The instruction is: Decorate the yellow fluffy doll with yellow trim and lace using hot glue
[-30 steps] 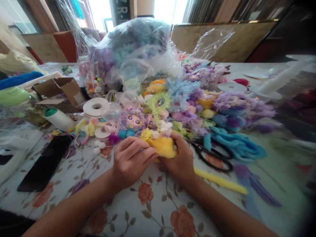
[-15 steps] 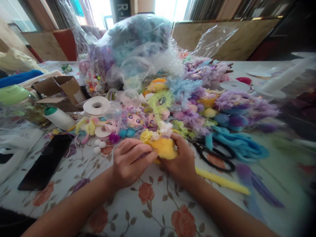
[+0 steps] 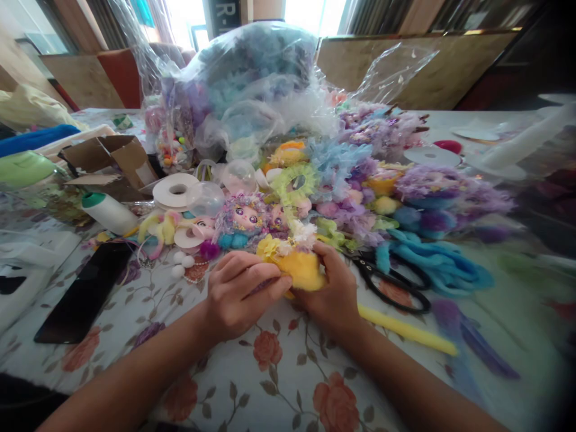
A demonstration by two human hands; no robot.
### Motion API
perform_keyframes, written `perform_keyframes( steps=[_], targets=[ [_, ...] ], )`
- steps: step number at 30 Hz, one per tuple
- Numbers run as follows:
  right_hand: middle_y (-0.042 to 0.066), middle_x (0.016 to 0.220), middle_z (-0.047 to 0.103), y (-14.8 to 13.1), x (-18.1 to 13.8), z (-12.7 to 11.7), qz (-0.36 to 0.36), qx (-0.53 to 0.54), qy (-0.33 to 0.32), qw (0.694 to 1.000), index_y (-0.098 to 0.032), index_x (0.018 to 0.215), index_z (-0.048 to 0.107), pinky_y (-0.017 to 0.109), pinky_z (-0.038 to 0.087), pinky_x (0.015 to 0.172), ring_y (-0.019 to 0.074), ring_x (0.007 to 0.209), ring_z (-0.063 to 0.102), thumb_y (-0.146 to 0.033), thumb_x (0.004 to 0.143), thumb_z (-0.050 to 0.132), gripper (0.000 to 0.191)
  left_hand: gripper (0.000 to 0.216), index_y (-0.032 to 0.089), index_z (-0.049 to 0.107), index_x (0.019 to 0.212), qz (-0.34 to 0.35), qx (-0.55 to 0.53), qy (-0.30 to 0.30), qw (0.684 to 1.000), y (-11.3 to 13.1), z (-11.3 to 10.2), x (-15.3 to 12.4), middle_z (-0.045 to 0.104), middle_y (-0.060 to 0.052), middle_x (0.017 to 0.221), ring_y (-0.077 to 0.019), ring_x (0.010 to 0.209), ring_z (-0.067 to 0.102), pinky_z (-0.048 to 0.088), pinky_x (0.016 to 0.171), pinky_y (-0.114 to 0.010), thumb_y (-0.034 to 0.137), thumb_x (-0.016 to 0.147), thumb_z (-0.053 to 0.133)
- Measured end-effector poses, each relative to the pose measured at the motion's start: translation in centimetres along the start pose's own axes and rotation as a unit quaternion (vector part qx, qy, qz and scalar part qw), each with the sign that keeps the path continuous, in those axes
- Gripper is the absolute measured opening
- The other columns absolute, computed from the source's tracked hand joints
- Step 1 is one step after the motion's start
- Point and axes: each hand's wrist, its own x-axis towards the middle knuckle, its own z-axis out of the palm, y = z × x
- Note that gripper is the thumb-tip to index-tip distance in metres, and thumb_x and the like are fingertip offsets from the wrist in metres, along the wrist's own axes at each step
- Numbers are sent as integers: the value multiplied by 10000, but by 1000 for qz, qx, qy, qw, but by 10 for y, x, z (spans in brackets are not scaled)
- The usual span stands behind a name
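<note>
My right hand (image 3: 333,291) wraps round a fluffy yellow piece (image 3: 302,270) that has yellow petal-like ruffles and a whitish frill along its top. From the other side, my left hand (image 3: 243,294) pinches at its lower left edge with thumb and forefinger. Whatever lies between those fingertips is too small to make out. Just beyond the hands sits a doll head (image 3: 245,216) with purple curly hair. Black-handled scissors (image 3: 396,288) lie to the right, near a yellow fuzzy stick (image 3: 407,330) by my right wrist.
Behind the hands, a heap of tulle, pompoms and dolls reaches a large clear plastic bag (image 3: 265,78). On the left are a phone (image 3: 85,294), a thread cone (image 3: 108,214), a ribbon roll (image 3: 174,192) and a cardboard box (image 3: 108,165). Blue fuzzy strands (image 3: 443,261) lie at right.
My left fingertips have shifted slightly to the right against the yellow piece. Both hands keep their hold, and the whole view has moved a little.
</note>
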Motion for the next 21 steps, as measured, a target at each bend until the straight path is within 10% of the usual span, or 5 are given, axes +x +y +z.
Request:
perform_keyframes(
  steps=[21],
  targets=[
    [22, 878, 647, -4, 1, -2, 6, 33, -1, 999, -220, 1031, 539, 291, 496, 623, 187, 710, 600, -321, 724, 723, 372, 103, 146, 697, 950, 37, 27, -9, 999, -1, -5, 4, 729, -38, 891, -175, 806, 605, 489, 742, -342, 97, 907, 618]
  ],
)
